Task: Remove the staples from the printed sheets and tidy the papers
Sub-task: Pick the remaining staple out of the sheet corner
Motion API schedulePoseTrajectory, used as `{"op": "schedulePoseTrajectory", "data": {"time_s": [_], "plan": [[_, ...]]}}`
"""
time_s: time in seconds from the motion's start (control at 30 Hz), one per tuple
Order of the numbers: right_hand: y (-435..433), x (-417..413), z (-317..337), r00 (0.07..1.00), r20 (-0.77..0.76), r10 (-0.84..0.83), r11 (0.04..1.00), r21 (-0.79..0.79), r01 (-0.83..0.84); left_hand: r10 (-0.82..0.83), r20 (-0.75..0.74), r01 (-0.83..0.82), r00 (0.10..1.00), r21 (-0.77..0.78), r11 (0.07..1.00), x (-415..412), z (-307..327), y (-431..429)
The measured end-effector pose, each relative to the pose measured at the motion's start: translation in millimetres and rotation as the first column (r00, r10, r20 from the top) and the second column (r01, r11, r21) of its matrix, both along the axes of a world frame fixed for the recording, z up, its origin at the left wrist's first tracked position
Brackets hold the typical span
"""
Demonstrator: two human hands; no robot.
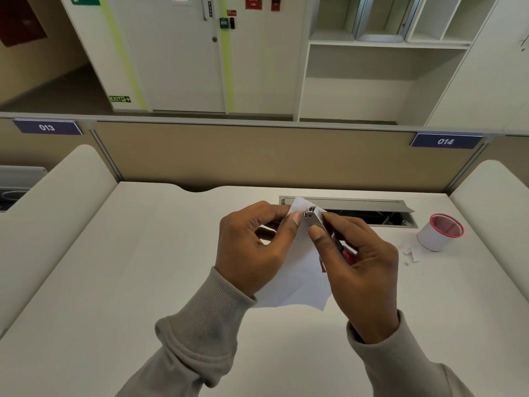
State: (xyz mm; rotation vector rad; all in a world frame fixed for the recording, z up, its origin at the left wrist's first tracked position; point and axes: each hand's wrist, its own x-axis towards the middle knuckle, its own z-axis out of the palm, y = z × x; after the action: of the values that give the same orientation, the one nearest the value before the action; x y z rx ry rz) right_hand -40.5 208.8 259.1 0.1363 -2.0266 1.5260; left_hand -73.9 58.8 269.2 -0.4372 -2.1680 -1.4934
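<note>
Pinching the top corner of the thin white printed sheets [297, 282], the left hand [252, 245] has its thumb and curled fingers closed on the paper. I read the right hand [363, 270] as wrapped round a flat silver-metal staple remover with a red handle [313, 220], thumb pressing its top and tip at that corner. The sheets are over the middle of the smooth white table [143, 282]. A white cylindrical cup with a red rim [439, 232] stands near its right edge.

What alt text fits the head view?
Over a white desk, the left hand pinches the corner of white sheets while the right hand holds a metal staple remover at that corner. A red-rimmed white cup and paper scraps sit to the right.
</note>
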Motion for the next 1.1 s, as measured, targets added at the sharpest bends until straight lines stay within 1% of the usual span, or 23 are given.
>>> {"op": "schedulePoseTrajectory", "data": {"time_s": [0.07,0.13,0.3,0.5,0.67,0.73,0.8,0.9,0.97,1.03,1.1], "plan": [[-0.6,0.5,1.6,0.998,0.052,0.045,0.997,-0.071,-0.042,0.007,-0.01,-0.007,1.0,-0.007,1.0,0.2,-0.3,-0.8],[-0.8,1.8,3.9,0.988,0.112,0.109,0.98,-0.178,-0.088,0.008,-0.026,-0.009,1.0,-0.015,1.0,0.4,-0.7,-0.5],[0.4,4.2,7.6,0.936,0.236,0.261,0.896,-0.42,-0.144,-0.003,-0.066,0.001,0.998,-0.019,1.0,1.8,0.3,2.4],[5.4,6.2,14.9,0.877,0.308,0.368,0.814,-0.563,-0.144,-0.022,-0.082,0.018,0.996,-0.04,0.999,1.9,0.5,3.5],[9.5,5.9,14.8,0.832,0.306,0.463,0.727,-0.668,-0.159,-0.024,-0.096,0.018,0.995,-0.064,0.998,1.0,-0.2,4.3],[8.8,6.4,13.9,0.829,0.298,0.474,0.71,-0.686,-0.16,-0.03,-0.102,0.023,0.994,-0.072,0.997,0.8,0.4,5.6],[6.7,6.8,11.6,0.862,0.268,0.431,0.741,-0.651,-0.168,-0.031,-0.117,0.022,0.993,-0.078,0.997,-0.1,1.1,6.3],[5.5,6.6,5.1,0.942,0.185,0.279,0.874,-0.456,-0.169,-0.025,-0.125,0.016,0.992,-0.073,0.997,-0.7,2.2,6.9],[6.0,5.1,1.7,0.976,0.12,0.184,0.936,-0.326,-0.136,-0.027,-0.119,0.018,0.993,-0.069,0.997,-1.1,2.1,6.8],[7.8,2.2,1.7,0.996,0.01,0.089,0.992,-0.092,-0.087,-0.02,-0.106,0.013,0.994,-0.067,0.998,-3.3,1.1,5.4],[12.6,-1.1,2.2,0.995,-0.078,0.057,0.992,0.113,-0.048,-0.016,-0.076,0.012,0.997,-0.054,0.998,-6.2,0.4,1.4]]}}
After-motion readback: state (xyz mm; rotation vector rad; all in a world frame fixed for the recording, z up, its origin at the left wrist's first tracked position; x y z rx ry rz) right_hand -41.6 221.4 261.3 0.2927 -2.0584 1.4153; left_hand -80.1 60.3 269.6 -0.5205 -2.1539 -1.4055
